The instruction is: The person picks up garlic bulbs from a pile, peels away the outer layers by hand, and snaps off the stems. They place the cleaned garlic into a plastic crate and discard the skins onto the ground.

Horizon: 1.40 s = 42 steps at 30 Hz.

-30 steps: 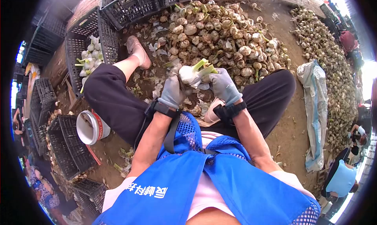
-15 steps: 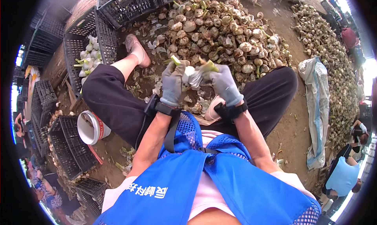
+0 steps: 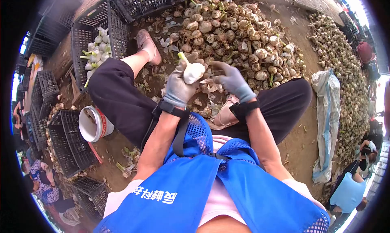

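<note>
A clean white garlic bulb with a short green stem lies in my left hand, which wears a grey glove. The gloved fingers are closed around its side and the stem points up and left. Just to the right is my right hand, also gloved, its thumb and forefinger apart and nothing visible between them. Loose garlic peel shows on the ground below the gap between the hands. Ahead of both hands rises a heap of unpeeled, dirt-covered garlic.
A black crate at left contains peeled white bulbs. Beside my left leg stand a white bucket and an empty-looking black crate. A plastic sack lies at right before a longer garlic heap. Other people sit at both edges.
Loose peel was blurred between the hands; now the bare white bulb shows in my left hand. My right hand has come away from the peel and its fingers have parted.
</note>
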Available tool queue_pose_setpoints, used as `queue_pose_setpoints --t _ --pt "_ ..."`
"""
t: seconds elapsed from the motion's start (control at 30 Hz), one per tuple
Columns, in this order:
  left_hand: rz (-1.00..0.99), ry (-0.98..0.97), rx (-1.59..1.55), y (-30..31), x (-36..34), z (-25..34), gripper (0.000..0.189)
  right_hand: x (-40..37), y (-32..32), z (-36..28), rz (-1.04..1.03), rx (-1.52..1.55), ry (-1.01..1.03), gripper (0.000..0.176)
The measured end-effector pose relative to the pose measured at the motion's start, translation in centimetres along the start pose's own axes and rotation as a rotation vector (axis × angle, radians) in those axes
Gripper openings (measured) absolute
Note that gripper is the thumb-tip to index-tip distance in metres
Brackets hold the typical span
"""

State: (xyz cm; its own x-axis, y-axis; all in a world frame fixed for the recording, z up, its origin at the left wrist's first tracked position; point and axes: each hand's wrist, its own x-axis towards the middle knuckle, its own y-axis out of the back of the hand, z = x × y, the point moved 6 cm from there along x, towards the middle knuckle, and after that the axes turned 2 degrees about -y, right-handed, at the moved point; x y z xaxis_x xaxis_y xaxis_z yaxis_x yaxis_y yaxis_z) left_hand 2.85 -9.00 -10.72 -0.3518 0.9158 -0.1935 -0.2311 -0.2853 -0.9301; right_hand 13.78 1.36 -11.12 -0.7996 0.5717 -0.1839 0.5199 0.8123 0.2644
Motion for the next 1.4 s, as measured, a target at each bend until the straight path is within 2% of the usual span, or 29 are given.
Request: queue_pose_setpoints --t 0.03,0.1,0.17,0.2,0.27,0.3,0.33,0.4,0.43,0.47,0.53,0.6,0.67,0.73,0.8,0.9,0.93,1.0,1.03,1.07,1.13,1.17,1.2,1.27,1.3,1.33,1.4 --pt "0.005 -0.058 0.056 0.7 0.5 0.3 0.04 -0.7 0.0 -2.0 0.006 0.001 -0.001 0.046" --pt "0.0 -0.112 0.109 0.6 1.1 0.2 0.038 -2.6 -1.2 -4.4 -0.024 0.491 -0.117 0.043" --pt "0.113 -0.254 0.586 0.3 0.7 0.6 0.034 -2.7 -2.1 -3.8 0.06 0.537 -0.155 0.036" --pt "0.115 -0.252 0.587 0.5 0.6 0.5 0.034 -2.8 -2.3 -3.2 0.084 0.588 -0.212 0.034" --pt "0.255 -0.167 0.736 1.8 0.2 0.3 0.03 -2.4 -2.4 -2.4 0.076 0.579 -0.19 0.032" --pt "0.3 -0.06 0.647 2.4 -0.2 -0.2 0.029 -2.2 -2.5 -2.2 0.07 0.567 -0.167 0.031" --pt "0.306 -0.059 0.65 2.7 -0.3 -0.1 0.029 -2.2 -2.6 -1.9 0.066 0.572 -0.17 0.031" --pt "0.1 -0.065 0.26 2.8 0.3 -0.8 0.03 -2.3 -3.2 -1.5 0.061 0.831 -0.242 0.027" --pt "0.065 -0.004 0.132 5.5 1.7 -1.2 0.032 -2.2 -2.9 -1.0 0.057 0.923 -0.243 0.023" --pt "0.069 -0.005 0.137 5.0 1.6 -1.2 0.032 -2.4 -2.5 -1.1 0.046 0.979 -0.234 0.019" --pt "0.28 0.02 0.023 3.7 1.4 -1.5 0.028 -2.7 -1.9 -1.0 0.134 0.955 -0.293 0.019" --pt "0.278 0.021 0.06 3.4 1.1 -1.9 0.028 -2.5 -1.8 -0.8 0.148 0.875 -0.29 0.022" --pt "0.075 -0.196 0.434 2.0 1.1 -1.0 0.025 -2.4 -2.0 -0.5 0.162 0.796 -0.292 0.025" --pt "0.092 -0.177 0.382 1.4 1.0 -1.1 0.023 -2.1 -2.1 -0.3 0.197 0.678 -0.296 0.032" --pt "0.107 -0.248 0.533 0.8 0.5 -0.5 0.021 -1.9 -2.2 -0.2 0.209 0.668 -0.31 0.032" --pt "0.153 -0.265 0.609 1.6 0.9 -0.3 0.025 -1.7 -2.4 -0.4 0.177 0.584 -0.344 0.022" --pt "0.156 -0.268 0.605 1.9 0.9 -0.3 0.025 -1.6 -2.6 -0.5 0.181 0.631 -0.308 0.024" --pt "0.178 -0.062 0.147 3.4 1.2 -1.6 0.025 -1.5 -2.9 -0.5 0.178 0.673 -0.269 0.025" --pt "0.021 -0.199 0.635 3.5 0.6 -1.3 0.026 -1.5 -3.0 -0.3 0.188 0.7 -0.263 0.023" --pt "0.021 -0.203 0.631 3.1 0.9 -1.2 0.026 -1.6 -2.9 -0.6 0.2 0.727 -0.258 0.022" --pt "0.334 0.012 -0.108 4.1 1.5 -2.4 0.024 -1.9 -2.5 -1.5 0.181 0.761 -0.253 0.02" --pt "0.118 -0.294 0.744 2.6 0.9 -0.7 0.024 -2.1 -2.5 -2.0 0.161 0.801 -0.252 0.019" --pt "0.118 -0.298 0.739 2.6 1.0 -0.6 0.024 -2.3 -2.6 -2.1 0.159 0.796 -0.25 0.019" --pt "0.127 -0.299 0.353 2.3 1.2 -0.4 0.025 -2.8 -2.4 -2.1 0.193 0.492 -0.281 0.017" --pt "0.165 -0.32 0.326 1.8 1.1 -0.1 0.024 -3.0 -2.6 -2.7 0.211 0.427 -0.236 0.017" --pt "0.164 -0.321 0.322 1.1 1.0 -0.1 0.024 -2.9 -2.8 -2.8 0.212 0.423 -0.236 0.017" --pt "0.297 -0.378 0.598 0.0 0.2 0.6 0.023 -2.6 -2.5 -3.9 0.249 0.136 -0.088 0.02"
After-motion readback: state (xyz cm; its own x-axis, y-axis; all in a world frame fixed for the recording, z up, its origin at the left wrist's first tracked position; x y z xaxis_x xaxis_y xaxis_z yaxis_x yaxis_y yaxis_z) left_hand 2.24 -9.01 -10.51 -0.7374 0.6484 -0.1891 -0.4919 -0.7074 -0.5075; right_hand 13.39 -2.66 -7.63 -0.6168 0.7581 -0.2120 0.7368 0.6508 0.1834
